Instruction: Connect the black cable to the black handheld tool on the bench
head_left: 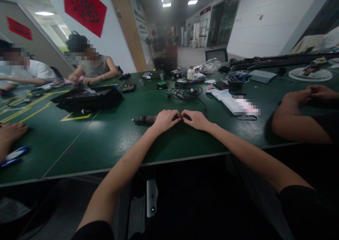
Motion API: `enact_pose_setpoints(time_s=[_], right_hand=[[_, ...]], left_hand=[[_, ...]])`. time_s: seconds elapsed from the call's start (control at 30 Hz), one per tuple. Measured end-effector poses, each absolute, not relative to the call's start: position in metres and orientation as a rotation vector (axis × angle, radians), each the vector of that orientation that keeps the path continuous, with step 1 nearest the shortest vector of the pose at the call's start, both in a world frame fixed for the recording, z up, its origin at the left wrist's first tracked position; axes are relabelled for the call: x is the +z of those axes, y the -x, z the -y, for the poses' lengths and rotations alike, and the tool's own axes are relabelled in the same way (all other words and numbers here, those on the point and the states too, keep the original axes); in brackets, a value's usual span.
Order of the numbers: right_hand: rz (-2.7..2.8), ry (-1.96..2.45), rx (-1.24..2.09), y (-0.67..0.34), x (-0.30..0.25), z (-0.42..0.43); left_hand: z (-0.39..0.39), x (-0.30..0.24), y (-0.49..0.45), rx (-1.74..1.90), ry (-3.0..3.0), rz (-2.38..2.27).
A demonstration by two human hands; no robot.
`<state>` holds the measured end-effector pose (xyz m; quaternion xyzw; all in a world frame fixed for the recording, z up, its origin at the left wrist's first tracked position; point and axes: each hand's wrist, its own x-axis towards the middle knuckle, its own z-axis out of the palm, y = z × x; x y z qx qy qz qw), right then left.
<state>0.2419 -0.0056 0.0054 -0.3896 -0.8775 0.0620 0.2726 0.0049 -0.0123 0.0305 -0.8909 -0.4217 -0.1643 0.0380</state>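
Hands at work: two, both yours, side by side with the fingertips nearly meeting.
Left hand (166, 120): its fingers curl over the rear end of the tool; you have thumb and fingers close together, but I cannot tell whether they are clamped on it.
Right hand (195, 120): its fingertips bunch up just beside your left ones, at a small dark piece too hidden to name; I cannot tell whether they grip it.
Screwdriver-shaped tool (144, 120): one, lying flat on the tabletop (106, 141) before you, its tip to your left. The tip is narrow and silvery, the collar black and ridged, the barrel behind it brownish-grey and slightly glossy; your left hand covers the rest.
Black cable (182, 98): one loose coil beyond your hands, a strand running down near your right hand.
Black tray (87, 98): one, to your left.
White bottle (190, 73): one, behind the coil.
Bowl (238, 80): one, dark and filled with cords.
White bag (233, 104): one, to your right.
White disc (309, 74): one, at far right.
Blue-and-white handles (14, 156): two, at the left edge.
Co-workers across the tabletop: two seated, to your left.
Other people's arms: one hand (12, 132) at the left edge; bare arms (299, 125) at right.
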Motion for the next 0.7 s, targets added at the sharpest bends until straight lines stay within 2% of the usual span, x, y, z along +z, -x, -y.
enact_pose_setpoints(time_s=[0.7], right_hand=[[2.359,1.061,0.203,-0.2431,0.0037,0.0045]], left_hand=[[0.0123,0.0309,-0.0052,-0.537,2.747,1.299]])
